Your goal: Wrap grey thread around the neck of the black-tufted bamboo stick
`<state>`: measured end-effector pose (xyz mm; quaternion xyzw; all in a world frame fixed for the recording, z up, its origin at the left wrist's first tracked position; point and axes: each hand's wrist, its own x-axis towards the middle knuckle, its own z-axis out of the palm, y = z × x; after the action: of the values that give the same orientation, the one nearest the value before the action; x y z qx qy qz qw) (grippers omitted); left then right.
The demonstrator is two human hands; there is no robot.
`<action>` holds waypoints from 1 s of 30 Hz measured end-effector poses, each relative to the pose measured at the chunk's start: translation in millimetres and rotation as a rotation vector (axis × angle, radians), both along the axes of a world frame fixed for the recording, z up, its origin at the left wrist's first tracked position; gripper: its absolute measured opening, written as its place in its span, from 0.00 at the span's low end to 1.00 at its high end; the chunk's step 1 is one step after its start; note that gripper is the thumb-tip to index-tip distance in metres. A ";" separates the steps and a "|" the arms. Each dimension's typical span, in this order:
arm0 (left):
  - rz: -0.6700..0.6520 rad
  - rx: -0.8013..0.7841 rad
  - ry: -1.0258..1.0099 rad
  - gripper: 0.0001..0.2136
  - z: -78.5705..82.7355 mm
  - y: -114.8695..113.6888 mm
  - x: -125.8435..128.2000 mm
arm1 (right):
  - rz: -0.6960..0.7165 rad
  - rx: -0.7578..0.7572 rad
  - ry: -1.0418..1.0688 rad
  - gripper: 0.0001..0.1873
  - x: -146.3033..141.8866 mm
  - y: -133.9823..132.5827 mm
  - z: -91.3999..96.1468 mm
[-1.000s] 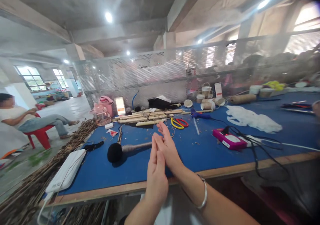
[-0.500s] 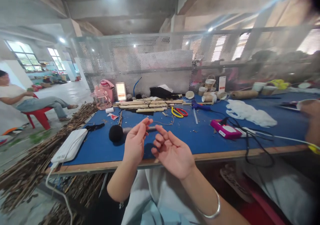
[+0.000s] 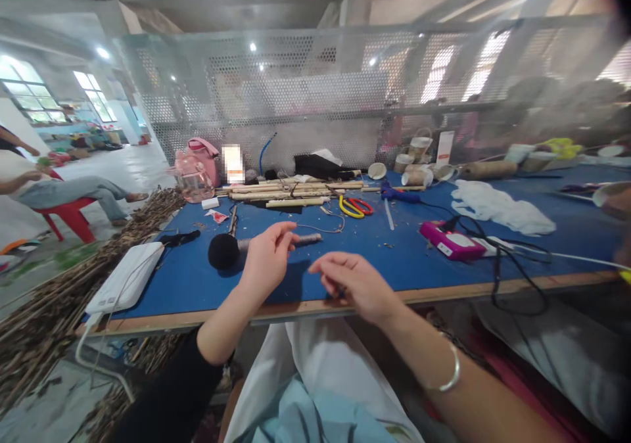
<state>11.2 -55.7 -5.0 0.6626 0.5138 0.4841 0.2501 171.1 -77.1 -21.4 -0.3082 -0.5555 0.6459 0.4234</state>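
Observation:
My left hand (image 3: 265,263) is raised over the near edge of the blue table (image 3: 197,292), thumb and forefinger pinched together. My right hand (image 3: 355,282) hovers a little to its right, palm down, fingers curled with the tips drawn into a pinch. Whether either pinch holds anything is too fine to see. Just behind my left hand lies a microphone with a black foam head (image 3: 223,250). My light trousers show below the table edge, and a silver bangle (image 3: 446,380) sits on my right wrist.
Bamboo sticks (image 3: 290,193), yellow and red scissors (image 3: 355,206), a blue glue gun (image 3: 398,195), a pink device (image 3: 451,242) with black cables, a white bag (image 3: 497,213) and a white box (image 3: 127,286) lie on the table. Twigs (image 3: 44,325) are heaped at left, near a seated person (image 3: 54,190).
My hands were pressed palm to palm, then parted. Both now hold pinched fingertips, and the right hand has turned palm down and dropped. The view has tilted downward.

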 end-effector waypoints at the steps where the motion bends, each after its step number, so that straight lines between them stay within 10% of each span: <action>1: -0.007 0.077 0.166 0.13 -2.3 8.3 0.2 | -0.082 0.048 -0.042 0.13 10.2 14.1 4.5; 7: -0.149 -0.015 0.920 0.09 -11.2 62.4 14.7 | -0.158 0.087 -0.201 0.10 37.9 93.1 31.1; 12: -0.399 -0.128 0.774 0.13 20.7 80.7 -3.2 | -0.134 0.167 -0.314 0.08 42.5 131.3 41.4; 16: -0.557 -0.232 0.587 0.16 43.0 76.3 -14.1 | 0.169 0.125 -0.275 0.21 42.6 132.1 32.3; 30: -0.615 -0.358 0.591 0.13 41.8 73.9 -6.0 | 0.239 -0.075 -0.053 0.10 39.2 103.0 11.8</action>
<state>5.3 18.2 36.8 0.8403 0.4180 0.0816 0.3355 210.3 25.9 -9.6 -0.2723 -0.5746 0.7039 0.3167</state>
